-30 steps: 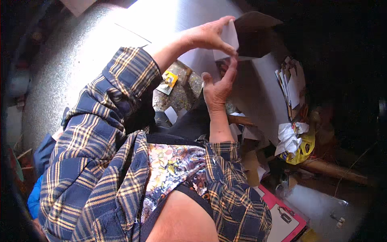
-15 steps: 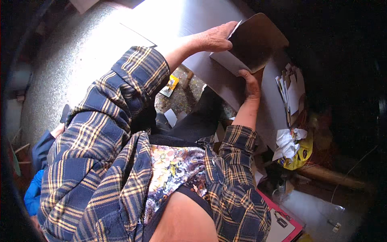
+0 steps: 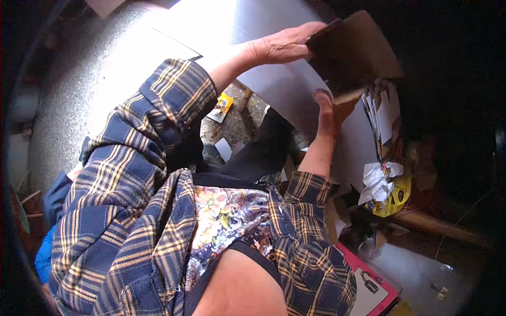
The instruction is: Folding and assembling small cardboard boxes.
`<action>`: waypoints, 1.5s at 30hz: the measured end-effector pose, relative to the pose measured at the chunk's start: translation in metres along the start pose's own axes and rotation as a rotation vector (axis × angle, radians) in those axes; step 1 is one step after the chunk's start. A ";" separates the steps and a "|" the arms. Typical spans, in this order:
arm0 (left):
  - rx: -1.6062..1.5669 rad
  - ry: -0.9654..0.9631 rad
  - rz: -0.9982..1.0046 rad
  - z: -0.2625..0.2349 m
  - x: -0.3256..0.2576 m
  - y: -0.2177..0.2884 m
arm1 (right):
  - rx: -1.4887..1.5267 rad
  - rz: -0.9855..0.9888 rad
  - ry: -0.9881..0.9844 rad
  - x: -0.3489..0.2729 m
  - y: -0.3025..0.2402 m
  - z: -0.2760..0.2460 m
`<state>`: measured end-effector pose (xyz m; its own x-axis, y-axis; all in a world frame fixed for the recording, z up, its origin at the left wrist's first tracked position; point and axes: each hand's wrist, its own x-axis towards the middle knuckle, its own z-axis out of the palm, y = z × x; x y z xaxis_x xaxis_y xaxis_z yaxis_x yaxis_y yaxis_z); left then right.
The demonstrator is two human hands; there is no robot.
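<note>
A brown folded cardboard piece [image 3: 356, 50], box-like with a raised panel, is tilted above the grey tabletop [image 3: 279, 89]. My left hand [image 3: 284, 46] grips its left edge, fingers closed round the board and partly hidden behind it. At the near corner, my right hand [image 3: 326, 113] holds the lower edge with the thumb on top; its other fingers are out of sight underneath. Just right of the board, a stack of thin white and brown card sheets [image 3: 382, 116] stands on the table.
Crumpled white paper [image 3: 377, 184] lies against a yellow plastic bag [image 3: 394, 203] on the right. A pink-edged board [image 3: 387, 300] is at lower right. On the speckled floor are a yellow packet [image 3: 224, 105] and paper scraps. Another person's blue sleeve [image 3: 45, 258] shows at far left.
The cardboard has shifted right and turned, showing more of its brown side. Both hands have moved with it, the left one slightly to the right.
</note>
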<state>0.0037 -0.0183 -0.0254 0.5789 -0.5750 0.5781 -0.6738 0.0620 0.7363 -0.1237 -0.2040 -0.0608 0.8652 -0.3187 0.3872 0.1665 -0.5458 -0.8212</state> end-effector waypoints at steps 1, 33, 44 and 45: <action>-0.008 0.002 0.002 0.001 0.001 0.000 | -0.090 -0.133 0.098 0.001 -0.011 -0.004; -0.265 -0.182 -0.255 0.000 0.003 0.037 | 1.536 0.521 0.087 0.012 -0.075 -0.005; -0.226 -0.158 -0.286 0.006 0.001 0.038 | 1.218 0.559 0.182 0.003 -0.074 0.007; -0.187 -0.139 -0.281 0.007 0.003 0.035 | 1.219 0.558 0.185 0.001 -0.071 0.008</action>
<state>-0.0215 -0.0237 0.0001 0.6528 -0.6957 0.2996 -0.3937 0.0262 0.9188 -0.1312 -0.1595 -0.0055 0.8950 -0.4216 -0.1457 0.2107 0.6874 -0.6950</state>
